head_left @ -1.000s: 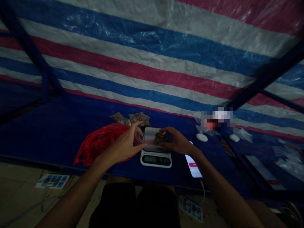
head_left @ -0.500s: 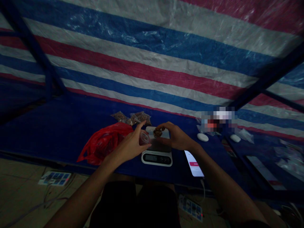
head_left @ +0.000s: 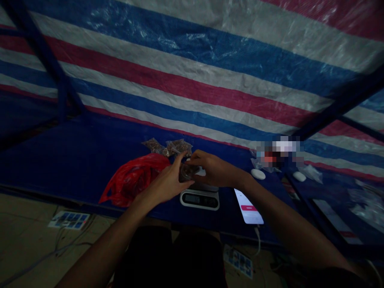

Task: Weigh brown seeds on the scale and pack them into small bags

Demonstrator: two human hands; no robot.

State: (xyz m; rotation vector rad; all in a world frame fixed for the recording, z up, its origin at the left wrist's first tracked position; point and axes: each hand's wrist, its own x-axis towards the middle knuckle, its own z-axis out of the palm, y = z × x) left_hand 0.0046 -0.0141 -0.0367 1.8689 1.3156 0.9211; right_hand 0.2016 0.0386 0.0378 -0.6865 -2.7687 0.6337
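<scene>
The display [head_left: 195, 199] on the white scale [head_left: 200, 207] carries figures too dim to read; the phone [head_left: 253, 218], at its 4 o'clock, shows a pinkish-red button whose lettering is too small to make out. What looks like a small clear bag [head_left: 187, 172], though the light is poor, is held over the scale's 10 o'clock edge, its open mouth turned towards 3 o'clock; how its long axis runs is hidden by the hands. The left hand [head_left: 170, 182] curls round the bag, thumb and fingers clamped on it. The right hand [head_left: 213, 169] has its fingertips at the mouth; whether they pinch anything I cannot tell. A red plastic bag [head_left: 135, 178] lies at the scale's 9 o'clock, filled packets [head_left: 181, 146] at 11.
</scene>
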